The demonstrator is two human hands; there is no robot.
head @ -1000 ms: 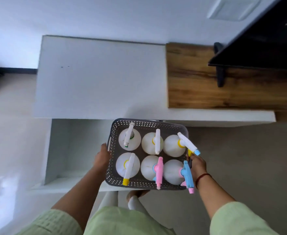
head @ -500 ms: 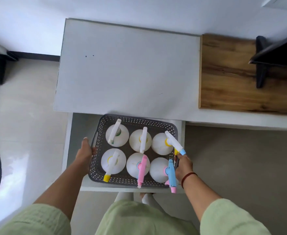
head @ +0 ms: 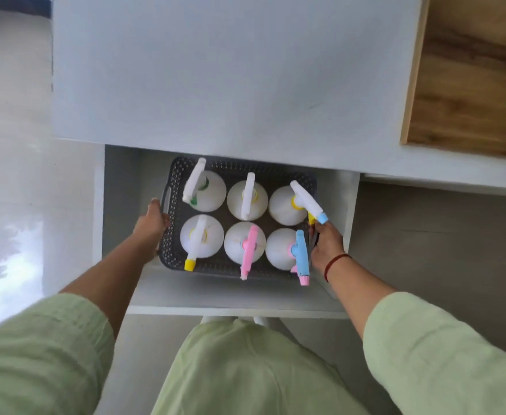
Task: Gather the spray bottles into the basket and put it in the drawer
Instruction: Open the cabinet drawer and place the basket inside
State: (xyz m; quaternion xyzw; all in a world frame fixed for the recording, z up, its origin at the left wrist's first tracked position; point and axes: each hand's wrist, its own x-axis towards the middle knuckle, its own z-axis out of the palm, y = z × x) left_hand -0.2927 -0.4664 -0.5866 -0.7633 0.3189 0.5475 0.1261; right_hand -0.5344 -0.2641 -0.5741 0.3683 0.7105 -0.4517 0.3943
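White bench (head: 230,79) overhead, wood-grain panel (head: 470,85) at right, open white drawer (head: 120,205) below. Left hand (head: 151,224) grip clamped on left handle of grey perforated basket (head: 172,187); right hand (head: 326,244) grip closed on right rim, red thread at wrist. Basket down inside drawer, holding six white spray bottles (head: 247,200) upright in two rows, triggers white, pink, blue

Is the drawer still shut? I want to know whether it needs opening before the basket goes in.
No: the drawer is pulled open, and the basket of spray bottles sits inside it, held by the left hand and right hand.
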